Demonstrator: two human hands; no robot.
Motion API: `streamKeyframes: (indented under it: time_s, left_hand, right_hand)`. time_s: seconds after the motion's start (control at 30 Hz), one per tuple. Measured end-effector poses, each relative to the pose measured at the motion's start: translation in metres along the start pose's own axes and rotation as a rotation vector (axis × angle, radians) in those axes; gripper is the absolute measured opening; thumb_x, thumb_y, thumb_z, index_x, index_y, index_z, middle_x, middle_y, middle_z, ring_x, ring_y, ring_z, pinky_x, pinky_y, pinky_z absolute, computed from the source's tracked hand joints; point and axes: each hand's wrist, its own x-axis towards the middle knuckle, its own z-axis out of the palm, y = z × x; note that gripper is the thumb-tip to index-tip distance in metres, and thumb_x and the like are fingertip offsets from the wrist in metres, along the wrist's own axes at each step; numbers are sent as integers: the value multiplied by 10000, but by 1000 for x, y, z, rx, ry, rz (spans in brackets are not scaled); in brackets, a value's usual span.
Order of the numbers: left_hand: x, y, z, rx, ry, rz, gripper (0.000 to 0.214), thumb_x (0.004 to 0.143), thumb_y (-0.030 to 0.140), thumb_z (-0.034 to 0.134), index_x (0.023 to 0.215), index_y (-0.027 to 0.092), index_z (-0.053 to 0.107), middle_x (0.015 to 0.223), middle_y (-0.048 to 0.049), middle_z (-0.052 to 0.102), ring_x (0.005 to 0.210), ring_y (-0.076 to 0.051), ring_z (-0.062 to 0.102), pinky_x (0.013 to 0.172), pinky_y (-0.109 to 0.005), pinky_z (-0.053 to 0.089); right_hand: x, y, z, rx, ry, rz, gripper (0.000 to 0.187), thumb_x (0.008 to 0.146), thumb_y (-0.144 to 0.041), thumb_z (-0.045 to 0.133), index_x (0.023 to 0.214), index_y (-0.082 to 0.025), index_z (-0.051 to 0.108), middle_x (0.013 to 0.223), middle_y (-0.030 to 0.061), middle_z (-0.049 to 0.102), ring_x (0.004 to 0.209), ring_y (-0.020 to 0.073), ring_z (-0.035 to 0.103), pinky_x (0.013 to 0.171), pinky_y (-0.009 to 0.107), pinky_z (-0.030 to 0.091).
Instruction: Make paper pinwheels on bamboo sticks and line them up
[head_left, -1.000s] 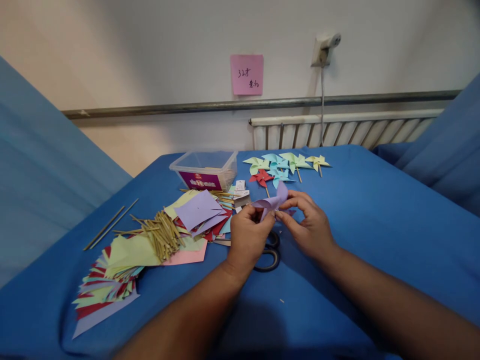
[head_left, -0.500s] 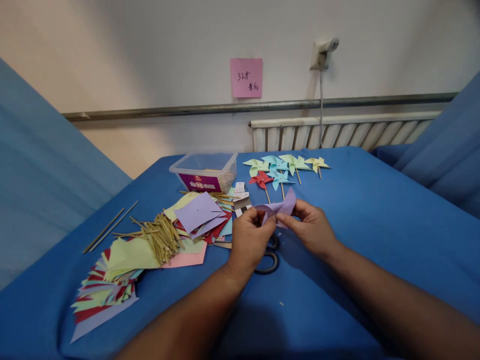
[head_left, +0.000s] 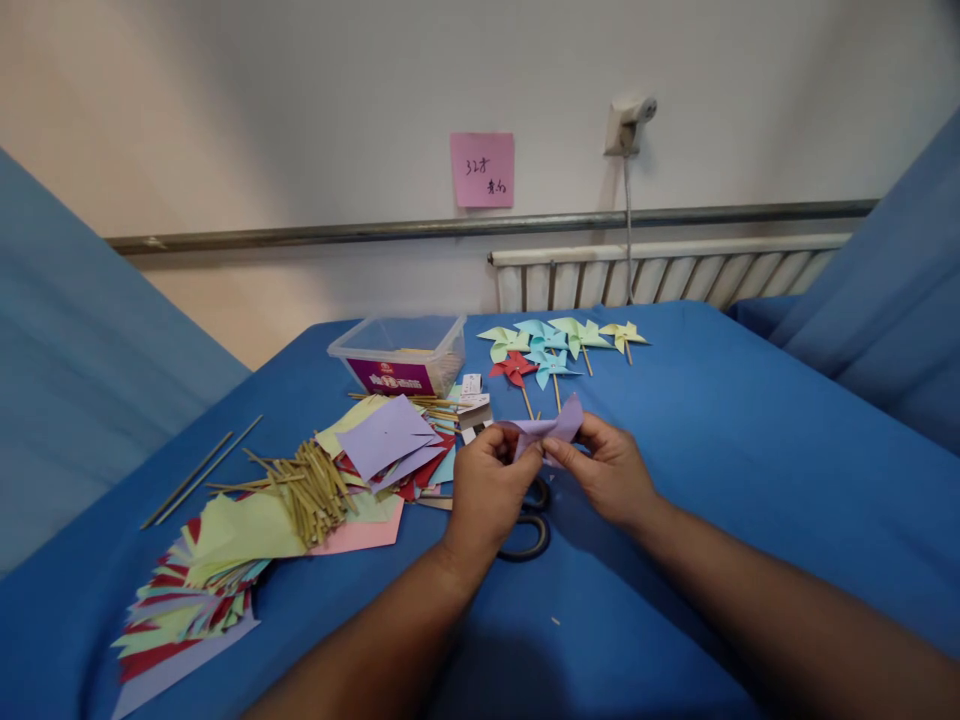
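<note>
A purple paper pinwheel (head_left: 556, 424), its blades curled inward, is held between my two hands above the blue cloth. My left hand (head_left: 487, 480) pinches it from the left, thumb near the centre. From the right, my right hand (head_left: 604, 462) grips it with thumb and fingers, both thumbs meeting at the middle. Whether a pin sits under the thumbs is hidden. Below and behind my left hand lie scissors (head_left: 534, 540) with black handles, the blades partly covered. A small open box (head_left: 475, 416) stands just beyond my left hand.
Several finished pinwheels (head_left: 553, 370) on sticks lie at the back. A clear plastic tub (head_left: 397, 350) stands back left. Nearer are purple paper squares (head_left: 388, 436), a heap of short sticks (head_left: 315, 495), fanned coloured paper (head_left: 191, 605) and two long sticks (head_left: 202, 475).
The view has shifted slightly, so the table items appear a little lower and further left. Both hands still hold the purple pinwheel, with little change in grip.
</note>
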Motion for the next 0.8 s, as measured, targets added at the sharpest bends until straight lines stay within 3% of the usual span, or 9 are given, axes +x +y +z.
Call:
streamKeyframes:
  time_s: [0.17,0.33,0.8]
  left_hand:
    - [1,0,-1,22,-3,5,153,670,289,730,724,156,678,660,-3,662,604,-137,570,570,-243,423]
    - [1,0,-3,67,-4,19,168,662,299,733,697,163,641,623,19,608,584,-124,520,549,-237,395]
    - [-3,8,-2,94,30,54,204,640,258,713,575,186,533,523,61,473,518,-94,396,499,-225,315]
  right_hand:
    - [0,0,-1,-58,14,-48,151,807,-350,685,859,-210,709,800,26,715,734,182,645,709,320,519]
    - [1,2,-3,-90,-3,-87,124,816,-325,685,856,-209,707,819,23,705,760,180,641,728,314,515]
    - [-1,3,2,27,5,-8,131,796,-343,707,828,-217,688,810,15,704,729,172,645,708,317,534]
